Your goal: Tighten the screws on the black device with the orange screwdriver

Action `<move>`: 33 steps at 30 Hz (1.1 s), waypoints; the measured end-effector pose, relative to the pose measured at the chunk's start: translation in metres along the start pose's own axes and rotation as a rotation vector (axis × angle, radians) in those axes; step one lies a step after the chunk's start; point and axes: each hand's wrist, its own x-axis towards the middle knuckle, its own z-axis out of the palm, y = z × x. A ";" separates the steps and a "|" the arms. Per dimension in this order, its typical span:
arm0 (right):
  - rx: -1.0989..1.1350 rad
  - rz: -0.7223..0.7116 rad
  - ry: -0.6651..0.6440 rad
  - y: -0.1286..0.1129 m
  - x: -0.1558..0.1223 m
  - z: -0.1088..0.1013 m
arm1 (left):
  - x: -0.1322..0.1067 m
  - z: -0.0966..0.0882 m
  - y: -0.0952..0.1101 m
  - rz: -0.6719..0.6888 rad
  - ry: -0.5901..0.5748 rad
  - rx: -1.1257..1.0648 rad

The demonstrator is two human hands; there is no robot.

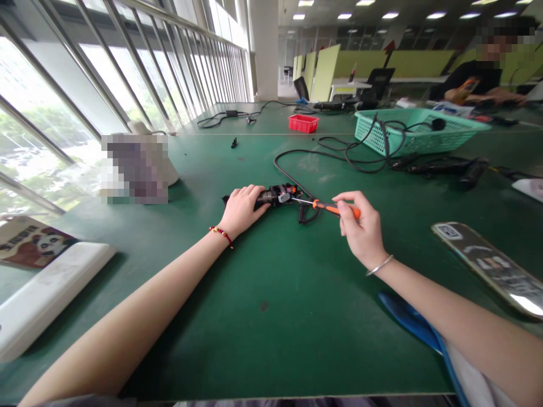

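On the green table, a black corded device [275,195] lies on its side, its inner parts showing at the right end. My left hand [245,206] is wrapped over its left part from above, pressing it to the table and hiding much of its body. My right hand [360,226] is closed round the orange and black handle of a screwdriver [335,209]. The thin metal shaft points left, with its tip at the exposed parts; whether it sits in a screw is too small to tell. A black cord [292,151] runs from near the device toward the back right.
A green basket [424,150] with black cables stands at the back right, near a small red bin [303,123]. A phone [487,265] lies to the right, a white case [55,288] to the left. A person [479,79] sits at the far right.
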 end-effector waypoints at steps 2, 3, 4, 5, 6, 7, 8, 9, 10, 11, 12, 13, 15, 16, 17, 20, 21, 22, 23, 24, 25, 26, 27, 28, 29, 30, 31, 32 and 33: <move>0.044 0.023 -0.003 0.003 0.001 0.000 | 0.000 0.000 -0.001 -0.003 -0.001 -0.009; 0.059 0.012 0.003 0.004 0.002 0.000 | 0.000 0.000 -0.001 -0.002 0.000 -0.012; 0.062 -0.014 0.016 0.005 0.002 0.000 | 0.000 0.000 -0.001 -0.001 0.000 -0.014; 0.057 -0.052 0.033 0.006 0.002 0.001 | 0.000 0.000 -0.001 -0.001 0.001 -0.013; 0.047 -0.095 0.053 0.005 0.002 0.001 | 0.000 -0.001 -0.001 -0.003 0.000 -0.011; 0.036 -0.137 0.072 0.005 0.001 0.002 | 0.000 -0.001 -0.001 -0.004 -0.002 -0.009; 0.031 -0.171 0.087 0.003 0.001 0.003 | 0.000 -0.001 -0.001 -0.004 -0.003 -0.008; 0.033 -0.194 0.095 0.002 0.000 0.003 | -0.001 -0.001 -0.001 -0.004 -0.004 -0.007; 0.035 -0.204 0.096 0.000 -0.001 0.003 | -0.001 -0.002 -0.001 -0.004 -0.004 -0.006; 0.032 -0.201 0.092 -0.001 -0.001 0.004 | -0.001 -0.002 -0.001 -0.003 -0.002 -0.005; 0.020 -0.188 0.079 -0.003 -0.002 0.004 | -0.001 -0.002 -0.001 -0.002 0.001 -0.006; 0.005 -0.166 0.060 -0.004 -0.003 0.003 | -0.001 -0.002 -0.001 0.000 0.004 -0.006; -0.027 -0.111 0.007 -0.005 -0.003 0.002 | -0.001 -0.002 -0.001 0.004 0.011 -0.003; -0.035 -0.086 -0.017 -0.005 -0.003 0.001 | -0.001 -0.001 -0.001 0.006 0.016 -0.001; -0.035 -0.067 -0.032 -0.004 -0.003 0.001 | -0.001 -0.001 -0.001 0.009 0.020 0.000; -0.026 -0.089 -0.004 -0.002 -0.002 0.000 | -0.001 -0.001 -0.001 0.013 0.031 0.002; -0.024 -0.126 0.026 -0.001 -0.002 0.000 | -0.001 -0.001 -0.001 0.014 0.032 0.000; -0.022 -0.169 0.056 -0.001 -0.001 0.001 | -0.001 -0.001 -0.001 0.015 0.032 -0.003; -0.020 -0.212 0.084 -0.001 -0.001 0.001 | -0.001 -0.001 -0.001 0.016 0.032 -0.007; -0.019 -0.247 0.104 -0.001 -0.001 0.002 | -0.001 -0.002 -0.001 0.018 0.033 -0.011; -0.019 -0.270 0.115 -0.002 -0.002 0.002 | -0.001 -0.002 -0.001 0.021 0.034 -0.014; -0.027 -0.278 0.113 -0.002 -0.002 0.002 | -0.001 -0.002 0.000 0.024 0.035 -0.017; -0.042 -0.274 0.101 -0.003 -0.003 0.002 | -0.001 -0.002 0.000 0.026 0.036 -0.018; -0.062 -0.262 0.078 -0.004 -0.004 0.002 | -0.001 -0.002 0.000 0.029 0.036 -0.019; -0.082 -0.244 0.049 -0.005 -0.005 0.001 | -0.001 -0.002 0.000 0.030 0.035 -0.019; -0.099 -0.227 0.020 -0.005 -0.005 0.001 | -0.001 -0.002 0.001 0.032 0.034 -0.018; -0.111 -0.217 0.005 -0.006 -0.006 0.001 | -0.001 -0.002 0.001 0.034 0.035 -0.017; -0.115 -0.218 0.007 -0.006 -0.006 0.001 | -0.001 -0.002 0.001 0.036 0.037 -0.014; -0.112 -0.230 0.026 -0.005 -0.005 0.001 | -0.001 -0.002 0.001 0.038 0.039 -0.012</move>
